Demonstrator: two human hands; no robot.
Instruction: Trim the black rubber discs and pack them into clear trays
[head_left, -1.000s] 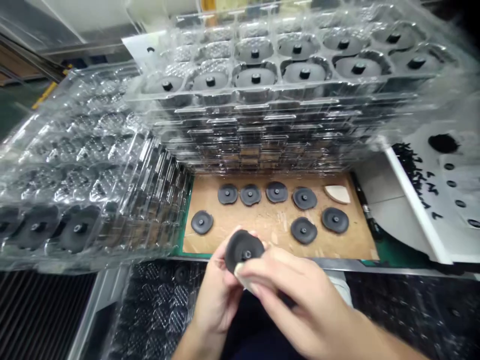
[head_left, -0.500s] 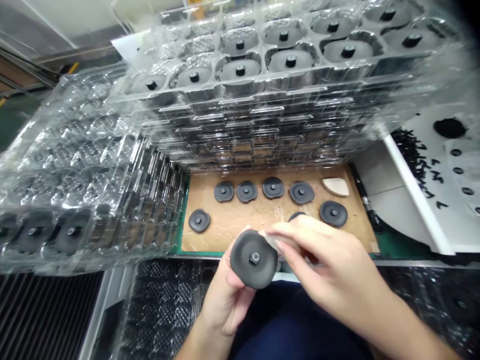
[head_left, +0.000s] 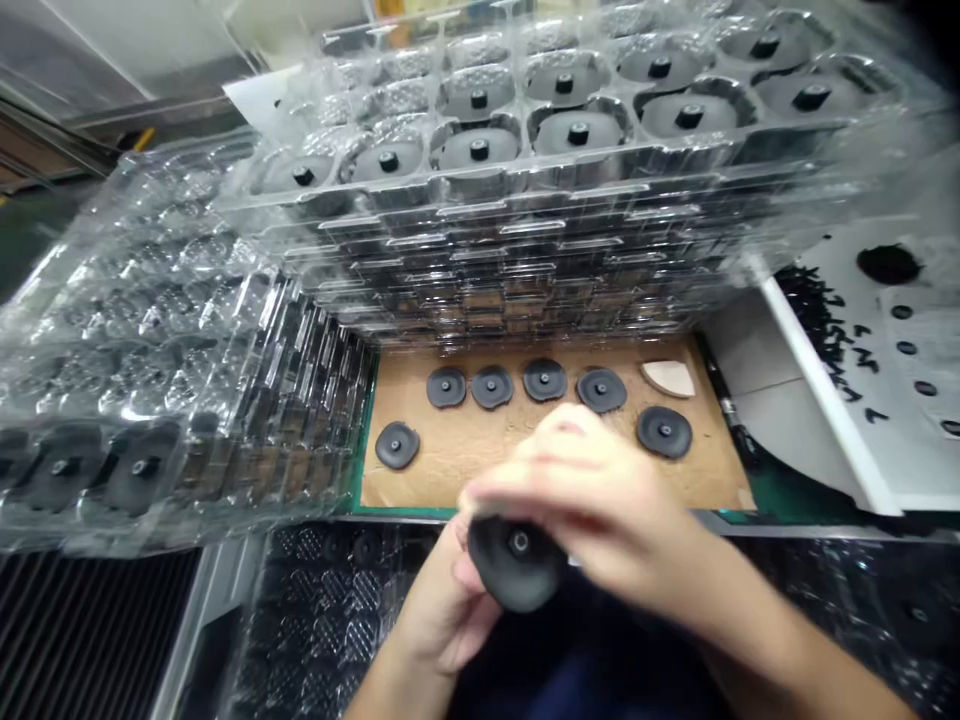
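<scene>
My left hand cups a black rubber-like disc with a central stud at the bottom of the view. My right hand is blurred by motion. It passes over the top of that disc, and its fingers hide the disc's upper edge. Whether it holds anything cannot be seen. Just beyond it, several similar black discs lie on a tan board, and my right hand hides part of that board. A pale wedge-shaped piece lies at the board's far right.
Stacked clear blister trays holding black discs rise behind the board, with another clear stack to the left. A white panel with black bits stands at the right. A dark tool lies along the board's right edge.
The held disc has dropped lower and tilted so its stud faces me less squarely. My right hand has moved up over it, and the view has shifted slightly.
</scene>
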